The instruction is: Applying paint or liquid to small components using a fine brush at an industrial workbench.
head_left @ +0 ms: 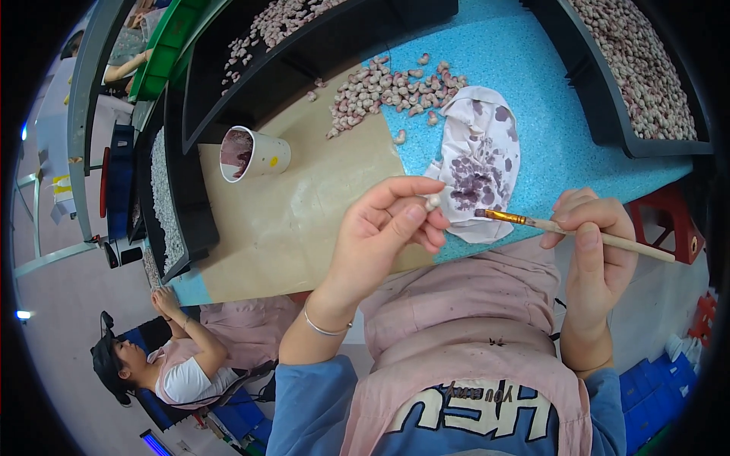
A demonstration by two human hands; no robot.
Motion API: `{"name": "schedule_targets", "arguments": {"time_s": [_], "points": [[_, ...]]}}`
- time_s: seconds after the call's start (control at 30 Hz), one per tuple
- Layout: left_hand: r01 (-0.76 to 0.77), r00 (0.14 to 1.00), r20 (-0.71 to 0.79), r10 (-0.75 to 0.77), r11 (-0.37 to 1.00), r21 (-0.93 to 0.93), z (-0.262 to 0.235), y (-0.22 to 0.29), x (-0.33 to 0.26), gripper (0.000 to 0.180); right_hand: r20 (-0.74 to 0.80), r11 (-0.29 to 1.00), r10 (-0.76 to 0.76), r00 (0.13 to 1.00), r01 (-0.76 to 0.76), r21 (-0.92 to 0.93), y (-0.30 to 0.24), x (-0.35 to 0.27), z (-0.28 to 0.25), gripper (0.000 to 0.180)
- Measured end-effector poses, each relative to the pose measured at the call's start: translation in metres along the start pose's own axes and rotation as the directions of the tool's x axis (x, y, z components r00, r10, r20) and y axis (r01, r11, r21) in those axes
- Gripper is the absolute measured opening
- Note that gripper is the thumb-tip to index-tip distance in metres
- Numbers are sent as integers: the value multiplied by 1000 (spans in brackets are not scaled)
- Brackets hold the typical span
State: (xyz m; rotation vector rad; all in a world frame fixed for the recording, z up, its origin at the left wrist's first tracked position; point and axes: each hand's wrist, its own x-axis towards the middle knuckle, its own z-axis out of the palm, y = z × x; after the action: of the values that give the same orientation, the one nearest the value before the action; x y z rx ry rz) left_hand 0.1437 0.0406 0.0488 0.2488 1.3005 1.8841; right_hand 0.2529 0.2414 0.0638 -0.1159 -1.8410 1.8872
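Observation:
My left hand (388, 232) pinches a small pale curled piece (432, 203) between thumb and fingers, above the near edge of the table. In my right hand (597, 247) is a thin paintbrush (502, 216) with a pale wooden handle and a gold ferrule. Its dark bristles point left, close to the held piece but apart from it. Beyond both hands lies a white cloth (502, 152) blotched with dark purple. A white cup (274, 156), stained dark purple inside, stands to the left. Several small white-and-purple pieces (365, 95) lie in a loose pile behind the cloth.
A black bin (601, 114) full of similar pieces stands at far right; another black bin (319, 64) is at the back. A black tray (194, 228) of pale pieces sits left. Brown sheet (319, 197) covers part of the blue table. Another person (182, 357) sits at lower left.

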Motion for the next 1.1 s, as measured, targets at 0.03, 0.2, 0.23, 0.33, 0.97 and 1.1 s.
{"name": "schedule_targets", "arguments": {"time_s": [0.03, 0.2, 0.23, 0.33, 0.97, 1.1], "points": [[4, 1000, 3, -4, 1000, -4, 2, -2, -1, 27, 3, 1000, -14, 1000, 14, -6, -1, 0, 1, 17], [-72, 997, 26, 73, 996, -52, 13, -8, -6, 27, -6, 999, -52, 999, 52, 4, -8, 0, 1, 16], [-71, 997, 29, 73, 996, -54, 13, -10, -6, 27, -3, 998, -70, 998, 70, -1, -9, 0, 2, 16], [-149, 988, 40, 148, 989, 12, 14, -14, -7, 26, 27, 996, -84, 996, 83, 10, -13, 1, 6, 16], [-245, 969, 33, 243, 962, 119, 16, -21, -12, 24, 91, 968, -144, 985, 159, -193, -13, 3, 6, 10], [-254, 967, 21, 254, 956, 147, 16, -22, -13, 24, 175, 962, -159, 972, 192, -192, -16, 5, 8, 9]]}}
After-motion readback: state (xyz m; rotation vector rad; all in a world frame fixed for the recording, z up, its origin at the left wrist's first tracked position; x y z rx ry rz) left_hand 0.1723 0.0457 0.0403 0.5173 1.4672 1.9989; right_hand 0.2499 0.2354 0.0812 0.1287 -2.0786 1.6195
